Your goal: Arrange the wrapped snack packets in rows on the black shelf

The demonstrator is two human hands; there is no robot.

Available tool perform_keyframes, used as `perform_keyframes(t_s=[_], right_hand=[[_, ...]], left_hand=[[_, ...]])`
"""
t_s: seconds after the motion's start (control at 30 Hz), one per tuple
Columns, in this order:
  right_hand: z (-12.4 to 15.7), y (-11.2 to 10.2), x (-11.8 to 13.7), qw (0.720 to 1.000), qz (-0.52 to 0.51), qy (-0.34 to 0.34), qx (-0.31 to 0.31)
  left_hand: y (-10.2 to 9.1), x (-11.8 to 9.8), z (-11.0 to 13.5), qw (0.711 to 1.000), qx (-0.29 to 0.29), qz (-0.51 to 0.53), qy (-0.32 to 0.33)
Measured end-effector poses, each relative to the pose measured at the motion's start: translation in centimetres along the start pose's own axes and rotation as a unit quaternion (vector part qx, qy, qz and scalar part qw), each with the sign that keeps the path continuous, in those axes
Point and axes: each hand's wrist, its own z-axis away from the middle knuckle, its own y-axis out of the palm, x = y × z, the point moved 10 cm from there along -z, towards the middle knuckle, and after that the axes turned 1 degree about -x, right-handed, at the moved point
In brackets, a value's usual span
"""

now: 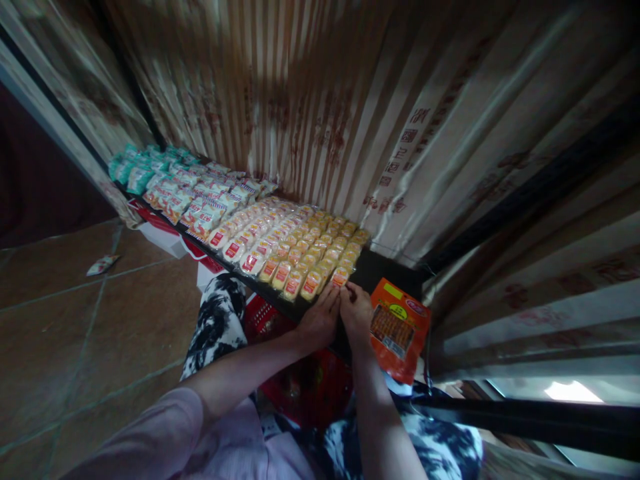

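Rows of small yellow-wrapped snack cakes with orange-red labels lie on a dark narrow shelf. My left hand has its fingers stretched out against the near end of the rightmost row. Close beside it, my right hand is curled, its thumb and fingertips pinching at the front wrapped snack cake of that row. Part of the right fingertips' contact is hidden. Just right of my right hand lies an orange food pouch with a picture of brown food on it.
Pale-wrapped cakes, white snack bags and green bags continue leftward along the shelf. Behind hangs a printed curtain. Below are red baskets and a white box. A small packet lies on the tiled floor.
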Motion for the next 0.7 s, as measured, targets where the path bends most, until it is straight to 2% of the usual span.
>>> perform_keyframes(t_s=[0.17,0.33,0.6,0.7], right_hand=[[-0.1,-0.4,0.3,0.999,-0.035,0.025,-0.026],[0.1,1.5,-0.3,0.990,-0.105,0.084,0.030],[0.3,2.9,-0.1,0.986,-0.136,0.064,0.071],[0.4,2.7,-0.3,0.987,-0.127,0.074,0.061]], left_hand=[[0.0,0.1,0.1,1.000,-0.010,-0.011,0.003],[-0.2,0.2,0.1,1.000,-0.023,0.005,0.001],[-0.9,0.0,-0.2,0.998,-0.041,0.040,-0.004],[-0.8,0.1,-0.2,0.998,-0.038,0.042,-0.007]])
